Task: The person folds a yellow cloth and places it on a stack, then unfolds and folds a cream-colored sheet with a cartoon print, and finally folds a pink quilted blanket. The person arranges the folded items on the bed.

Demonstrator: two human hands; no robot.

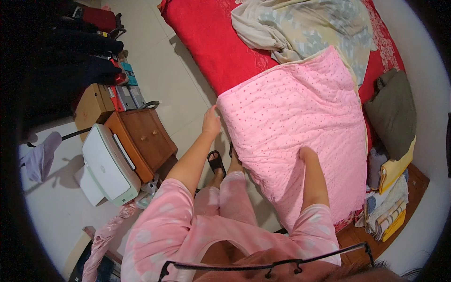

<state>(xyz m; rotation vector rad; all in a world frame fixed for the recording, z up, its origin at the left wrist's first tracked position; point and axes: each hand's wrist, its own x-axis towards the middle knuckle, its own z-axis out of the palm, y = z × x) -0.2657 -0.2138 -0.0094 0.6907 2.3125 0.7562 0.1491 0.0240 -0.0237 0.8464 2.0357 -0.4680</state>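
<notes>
A pink quilt [282, 112] with small red dots lies folded over the near part of the bed and hangs down its side. My left hand [211, 123] is at the quilt's left corner, with its fingers on the edge. Farther right, my right hand [308, 152] is pressed into the quilt, where a fold hides its fingers. Creases and a shadow run down the cloth beside my right forearm. Beyond the quilt, a crumpled pale patterned blanket [299, 28] lies on the red bedsheet [201, 42].
A dark green pillow [393, 112] and stacked folded cloths [387, 211] lie along the wall at right. To the left, a white printer [109, 165] stands beside a brown wooden cabinet [141, 141] and a cardboard box [93, 104]. Tiled floor [165, 77] separates bed and cabinet.
</notes>
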